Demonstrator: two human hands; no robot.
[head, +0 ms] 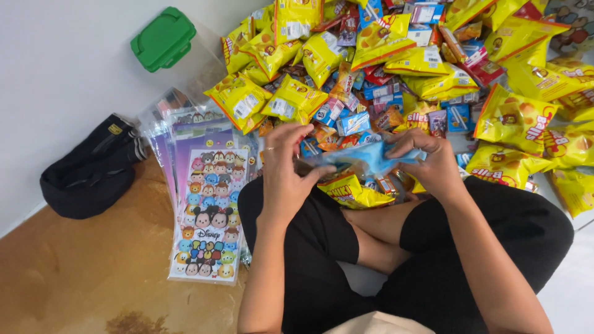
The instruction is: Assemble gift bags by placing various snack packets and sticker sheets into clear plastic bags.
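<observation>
Resting over the person's lap, a blue packet [365,158] is pinched at each end by the left hand [284,170] and right hand [430,164], fingers closed on it. Pulling hard might tear it, dropping contents among the snack pile [421,68] on the floor.

Our thin, crinkled light-blue plastic bag [365,159], held up over the lap.

We see the soft blue bag stretched sideways between our left hand [286,170] and right hand [433,164], its film bunched and creased, with the fingers of both hands pinching its upper edge. It hangs just near of the heap of snack packets, above our crossed legs, roughly level. We cannot tell what lies inside it.
</observation>
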